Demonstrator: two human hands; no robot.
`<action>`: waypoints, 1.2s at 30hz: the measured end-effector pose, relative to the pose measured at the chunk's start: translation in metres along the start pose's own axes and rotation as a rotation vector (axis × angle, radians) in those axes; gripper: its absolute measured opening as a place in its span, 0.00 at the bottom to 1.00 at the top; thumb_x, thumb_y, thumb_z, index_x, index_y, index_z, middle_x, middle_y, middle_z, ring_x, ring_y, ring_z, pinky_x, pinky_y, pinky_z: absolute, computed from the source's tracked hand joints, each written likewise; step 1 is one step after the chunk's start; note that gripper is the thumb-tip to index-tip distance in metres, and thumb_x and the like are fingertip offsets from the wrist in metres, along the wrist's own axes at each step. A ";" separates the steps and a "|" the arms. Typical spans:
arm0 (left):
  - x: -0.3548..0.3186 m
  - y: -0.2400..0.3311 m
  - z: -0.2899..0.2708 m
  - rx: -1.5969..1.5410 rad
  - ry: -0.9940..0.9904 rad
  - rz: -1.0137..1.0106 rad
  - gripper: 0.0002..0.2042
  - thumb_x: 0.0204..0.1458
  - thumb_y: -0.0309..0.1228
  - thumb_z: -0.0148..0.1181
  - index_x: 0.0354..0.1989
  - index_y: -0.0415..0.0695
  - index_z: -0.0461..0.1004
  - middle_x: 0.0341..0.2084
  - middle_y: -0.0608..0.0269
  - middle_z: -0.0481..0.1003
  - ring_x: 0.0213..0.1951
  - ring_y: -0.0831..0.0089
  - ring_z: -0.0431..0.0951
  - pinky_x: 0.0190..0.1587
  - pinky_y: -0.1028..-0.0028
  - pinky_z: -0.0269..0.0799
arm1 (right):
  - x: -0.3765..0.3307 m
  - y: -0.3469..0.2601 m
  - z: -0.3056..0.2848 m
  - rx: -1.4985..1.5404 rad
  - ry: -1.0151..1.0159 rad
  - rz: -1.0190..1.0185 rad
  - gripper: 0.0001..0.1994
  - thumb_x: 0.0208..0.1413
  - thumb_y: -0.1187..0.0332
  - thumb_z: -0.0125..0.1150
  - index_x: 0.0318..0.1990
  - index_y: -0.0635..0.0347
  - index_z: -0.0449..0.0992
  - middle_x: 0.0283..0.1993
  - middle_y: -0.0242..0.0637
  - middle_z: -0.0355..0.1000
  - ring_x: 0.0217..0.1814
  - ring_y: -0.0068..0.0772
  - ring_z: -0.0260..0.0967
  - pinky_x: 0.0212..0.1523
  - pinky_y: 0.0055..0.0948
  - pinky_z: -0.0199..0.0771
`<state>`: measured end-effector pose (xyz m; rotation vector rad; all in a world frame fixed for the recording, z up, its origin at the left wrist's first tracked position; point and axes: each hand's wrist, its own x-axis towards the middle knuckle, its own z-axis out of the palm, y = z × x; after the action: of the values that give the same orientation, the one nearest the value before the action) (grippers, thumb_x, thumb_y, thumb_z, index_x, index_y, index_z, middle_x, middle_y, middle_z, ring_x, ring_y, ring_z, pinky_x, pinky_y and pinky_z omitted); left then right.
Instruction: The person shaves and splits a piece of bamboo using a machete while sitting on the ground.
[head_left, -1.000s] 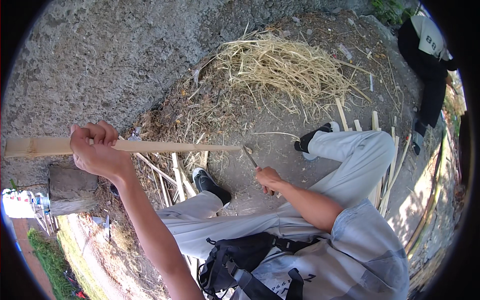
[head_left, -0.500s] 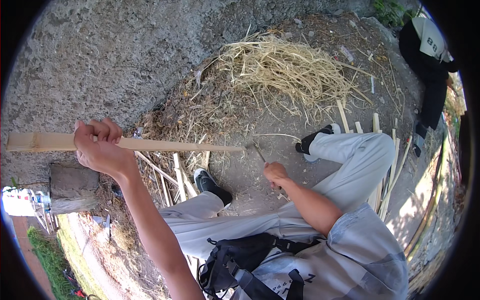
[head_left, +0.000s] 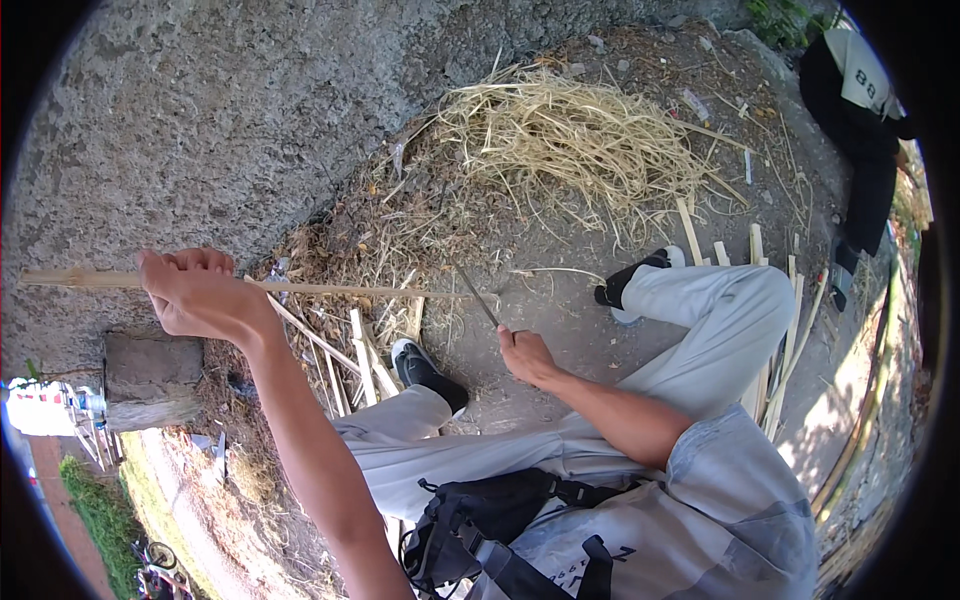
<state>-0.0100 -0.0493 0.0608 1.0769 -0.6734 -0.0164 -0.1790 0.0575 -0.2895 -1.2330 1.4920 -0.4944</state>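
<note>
As the strip runs crosswise, the left hand grips it, the right hand a knife.

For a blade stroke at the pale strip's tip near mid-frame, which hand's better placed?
Right, likely. The right hand grips the thin blade, which appears right at that tip. The left hand holds the pale strip nearer its other end.

I can't see the stretch of pale strip inside the left hand, nor the blade where the right hand wraps its lower end. Whether those two touch, I can't tell. The left forearm runs off below; glare washes out a white shape far left.
</note>
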 end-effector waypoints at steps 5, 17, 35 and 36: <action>0.009 -0.004 -0.009 -0.002 0.012 -0.014 0.21 0.60 0.44 0.47 0.18 0.52 0.48 0.11 0.72 0.52 0.14 0.81 0.48 0.18 0.74 0.44 | 0.002 0.007 0.006 -0.214 0.014 -0.080 0.31 0.66 0.50 0.32 0.32 0.69 0.78 0.38 0.63 0.74 0.44 0.66 0.71 0.47 0.57 0.69; 0.017 -0.014 -0.020 0.041 0.065 0.125 0.22 0.61 0.45 0.49 0.18 0.51 0.50 0.10 0.71 0.50 0.14 0.80 0.50 0.18 0.73 0.45 | 0.022 0.039 0.001 -0.340 -0.108 0.111 0.30 0.65 0.51 0.35 0.37 0.73 0.77 0.42 0.65 0.73 0.48 0.65 0.70 0.52 0.50 0.70; 0.001 0.002 -0.029 0.013 -0.079 0.019 0.26 0.59 0.57 0.42 0.19 0.52 0.48 0.12 0.71 0.49 0.15 0.78 0.52 0.19 0.74 0.46 | 0.008 -0.040 0.008 -0.035 0.026 -0.290 0.29 0.65 0.50 0.37 0.30 0.69 0.76 0.26 0.66 0.71 0.35 0.68 0.71 0.43 0.57 0.69; -0.002 0.004 -0.028 0.017 -0.079 0.016 0.26 0.59 0.57 0.42 0.19 0.52 0.48 0.12 0.71 0.49 0.15 0.78 0.52 0.19 0.74 0.46 | -0.002 -0.053 0.010 -0.036 0.023 -0.286 0.29 0.65 0.50 0.37 0.30 0.69 0.76 0.26 0.66 0.71 0.35 0.68 0.71 0.43 0.57 0.69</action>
<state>0.0017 -0.0244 0.0546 1.0912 -0.7543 -0.0399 -0.1472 0.0422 -0.2483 -1.4825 1.3546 -0.6749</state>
